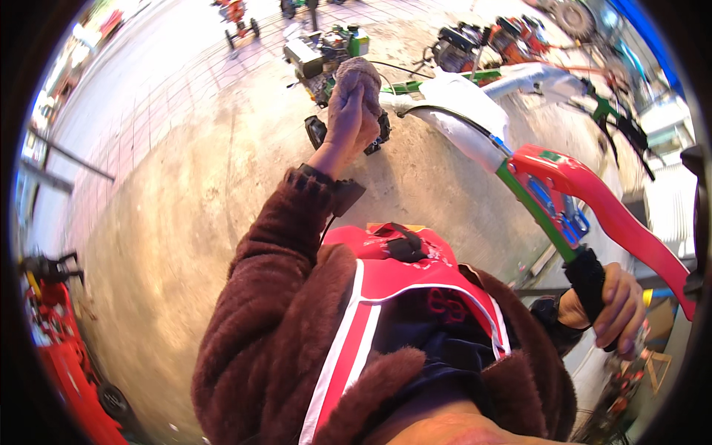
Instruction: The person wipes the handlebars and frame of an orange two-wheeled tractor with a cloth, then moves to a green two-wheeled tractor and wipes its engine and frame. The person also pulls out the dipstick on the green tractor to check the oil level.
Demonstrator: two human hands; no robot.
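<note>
My left hand [348,122] is raised ahead of me, closed on a crumpled beige cloth [357,73], just over the engine of a small wheeled machine [308,55] with a silver box, green parts and black tires. My right hand [617,308] grips the black handlebar grip [582,278] at the lower right. That handlebar is a green bar [530,208] with a red curved cover [593,185] and blue fittings, and white wrapping [463,130] further up it. A black cable arches along it. The underside of the cloth and what it touches are unclear.
Orange and black machines [504,41] stand at the upper right, another orange wheeled one [237,18] at the back. Red machinery [63,356] with a wheel is at my lower left, metal bars [70,159] at the left edge. The floor is stained concrete [163,245].
</note>
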